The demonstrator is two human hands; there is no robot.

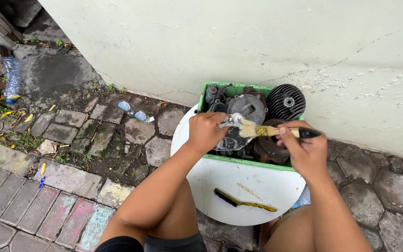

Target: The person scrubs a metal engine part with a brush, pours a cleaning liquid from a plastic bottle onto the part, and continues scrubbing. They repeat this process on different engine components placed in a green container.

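My left hand (pixel 206 132) grips a small greasy metal part (pixel 230 122) over a green crate (pixel 204 94) full of dark engine parts. Its exact shape is hidden by my fingers. My right hand (pixel 305 150) holds a paintbrush (pixel 276 131) by its black and wooden handle, and the pale bristles touch the part. In the crate lie a round finned cylinder head (pixel 285 101) and a grey round engine cover (pixel 248 107).
The crate rests on a round white tabletop (pixel 239 186), where a yellow-handled wire brush (pixel 243 200) lies near my knees. A pale plastered wall (pixel 257 42) stands right behind. Mossy paving stones (pixel 71 154) spread left, with a plastic bottle (pixel 12 77) and litter.
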